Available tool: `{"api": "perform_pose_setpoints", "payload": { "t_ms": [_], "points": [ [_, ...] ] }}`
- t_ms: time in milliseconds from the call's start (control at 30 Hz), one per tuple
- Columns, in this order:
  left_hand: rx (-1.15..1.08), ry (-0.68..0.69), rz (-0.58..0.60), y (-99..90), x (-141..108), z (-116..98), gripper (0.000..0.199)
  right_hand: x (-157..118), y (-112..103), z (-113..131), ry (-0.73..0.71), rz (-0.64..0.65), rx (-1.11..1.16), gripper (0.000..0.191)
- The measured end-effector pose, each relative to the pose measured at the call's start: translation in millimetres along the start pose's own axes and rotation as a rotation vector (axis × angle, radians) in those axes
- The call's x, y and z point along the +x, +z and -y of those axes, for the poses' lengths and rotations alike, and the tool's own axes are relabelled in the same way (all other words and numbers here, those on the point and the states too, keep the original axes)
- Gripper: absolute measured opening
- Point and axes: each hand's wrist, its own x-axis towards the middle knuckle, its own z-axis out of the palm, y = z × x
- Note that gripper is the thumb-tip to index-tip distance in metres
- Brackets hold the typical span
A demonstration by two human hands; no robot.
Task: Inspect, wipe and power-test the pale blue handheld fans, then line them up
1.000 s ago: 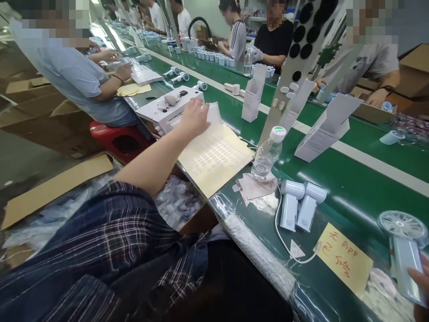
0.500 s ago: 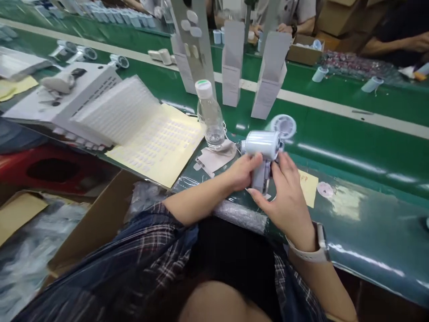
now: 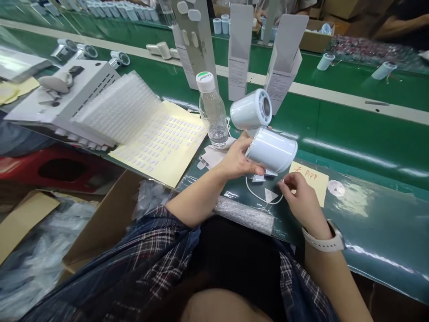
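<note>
My left hand [image 3: 239, 158] is wrapped round a light blue device with two cylinders. Its nearer cylinder [image 3: 273, 150] points to the right, and the farther cylinder [image 3: 251, 109] shows a ringed end with a dark centre. Below the device a white cable [image 3: 256, 196] curves over the table beside a small white triangular piece [image 3: 271, 195]. My right hand [image 3: 300, 194] is at the cable's right end, thumb and forefinger pressed together; what they pinch is too small to make out. A yellow note [image 3: 313, 179] with red writing lies just behind that hand.
A clear bottle [image 3: 213, 116] stands left of the device. Yellow sticker sheets [image 3: 167, 147] lie farther left. Upright white boxes [image 3: 238, 58] stand behind, and a bubble-wrap roll [image 3: 246, 215] lies at the near edge. An open carton [image 3: 97, 223] sits lower left. People are across the line.
The device has turned, so its farther cylinder is now upper left and the nearer one tilts right. My right hand has come off it and moved down and right, its fingers now pinched.
</note>
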Motion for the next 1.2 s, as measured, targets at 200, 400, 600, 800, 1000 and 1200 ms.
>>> {"api": "perform_pose_setpoints", "payload": {
  "t_ms": [200, 400, 600, 800, 1000, 1200],
  "points": [
    [-0.348, -0.048, -0.127, 14.6, 1.2, 1.2, 0.096, -10.2, 3.1, 15.1, 0.114, 0.196, 0.550, 0.046],
    [-0.919, -0.345, -0.100, 34.7, 2.4, -13.8, 0.090, -18.2, 10.1, 29.0, -0.033, 0.041, 0.548, 0.032],
    [-1.151, -0.388, -0.224, 30.4, 2.5, -21.9, 0.089, -22.2, 23.2, 45.5, -0.183, 0.050, 0.509, 0.024],
    [-0.953, -0.230, -0.174, 34.7, 0.6, -14.8, 0.090, -22.6, 31.4, 42.9, -0.200, 0.097, 0.538, 0.028],
    [-0.844, -0.193, -0.271, 40.4, -3.6, -9.3, 0.091, -33.5, 54.1, 47.5, -0.100, 0.019, 0.866, 0.027],
    [-1.097, -0.276, -0.206, 39.3, -7.1, -15.2, 0.090, -34.2, 47.6, 41.4, -0.269, -0.042, 0.493, 0.028]
  ]
}}
